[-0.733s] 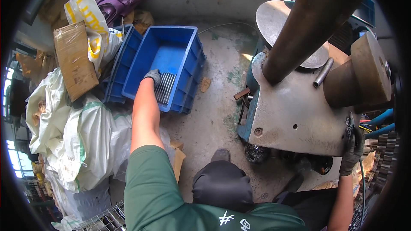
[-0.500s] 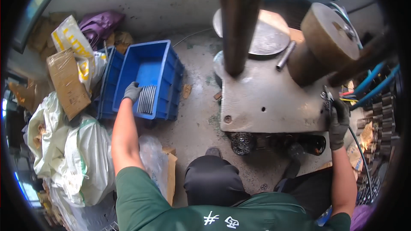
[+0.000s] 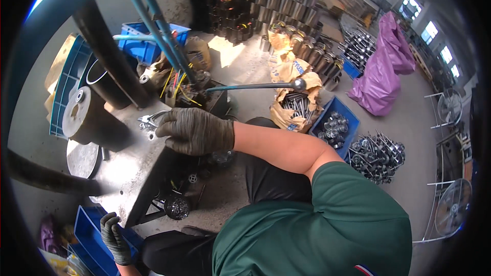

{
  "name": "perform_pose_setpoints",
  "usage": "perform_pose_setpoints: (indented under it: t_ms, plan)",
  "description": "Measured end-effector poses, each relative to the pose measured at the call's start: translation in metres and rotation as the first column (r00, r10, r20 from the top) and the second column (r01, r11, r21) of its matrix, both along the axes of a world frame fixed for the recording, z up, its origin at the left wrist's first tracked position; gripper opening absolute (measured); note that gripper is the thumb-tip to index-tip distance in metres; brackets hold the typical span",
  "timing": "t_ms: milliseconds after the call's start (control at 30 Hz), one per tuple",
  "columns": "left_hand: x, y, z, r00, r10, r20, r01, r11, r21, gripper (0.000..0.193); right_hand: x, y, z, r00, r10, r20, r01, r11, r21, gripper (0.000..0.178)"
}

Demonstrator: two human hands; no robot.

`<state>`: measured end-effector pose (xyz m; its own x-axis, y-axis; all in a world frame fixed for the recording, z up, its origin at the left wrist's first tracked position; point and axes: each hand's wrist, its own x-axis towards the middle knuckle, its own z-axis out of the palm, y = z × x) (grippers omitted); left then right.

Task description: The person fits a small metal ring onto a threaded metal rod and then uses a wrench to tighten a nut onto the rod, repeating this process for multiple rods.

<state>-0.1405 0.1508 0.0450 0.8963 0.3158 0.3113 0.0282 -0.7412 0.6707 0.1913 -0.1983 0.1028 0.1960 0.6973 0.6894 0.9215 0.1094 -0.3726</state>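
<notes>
My right hand [image 3: 197, 132], in a dark grey glove, is over the near edge of a metal work table [image 3: 115, 186]. Its fingers are bent together, and whatever they pinch is hidden. Pliers [image 3: 153, 117] lie on the table against these fingers, their handles reaching to the glove. A few small metal rings [image 3: 151, 136] are beside the fingertips. My left hand [image 3: 115, 238], also gloved, is low at the left, below the table corner. Its fingers are stretched upward and slightly curved, and I see nothing in them. Close by it are blue plastic bins [image 3: 87, 232].
A thick metal cylinder [image 3: 92, 117] and dark posts [image 3: 110, 51] stand on the table. A lever with a ball knob [image 3: 298, 85] juts across. Paper sacks of rods [image 3: 296, 105], a blue crate [image 3: 335, 125], piled metal parts [image 3: 376, 156] and purple sacks [image 3: 381, 79] lie to the right.
The view has swung to the right. My left hand has come out of the blue bin holding the metal strips and is nearer the table corner. My right hand remains by the pliers.
</notes>
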Motion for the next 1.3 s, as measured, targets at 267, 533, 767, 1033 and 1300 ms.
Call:
perform_pose_setpoints:
  t_ms: [267,533,767,1033,1300]
  plan:
    - [0.131,-0.047,-0.022,0.987,-0.051,-0.149,0.088,0.964,0.253,0.035,-0.015,-0.224,-0.058,0.744,-0.442,-0.501,0.519,0.855,0.017,0.018]
    - [0.157,-0.023,-0.068,0.956,0.278,-0.091,-0.257,0.947,0.195,0.031,0.036,-0.439,-0.304,-0.089,-0.892,-0.443,0.905,0.113,-0.41,0.026]
    - [0.155,-0.009,-0.075,0.915,0.403,0.005,-0.397,0.901,0.176,0.031,0.13,-0.439,-0.33,-0.134,-0.899,-0.416,0.833,0.126,-0.539,0.041]
    - [0.163,-0.005,-0.071,0.909,0.417,0.015,-0.412,0.891,0.193,0.028,0.182,-0.441,-0.334,-0.462,-0.886,0.037,0.477,-0.283,-0.832,0.058]
    - [0.166,-0.02,-0.057,0.916,0.39,-0.092,-0.362,0.903,0.232,0.026,0.133,-0.364,-0.309,-0.416,-0.886,0.206,0.184,-0.304,-0.935,0.103]
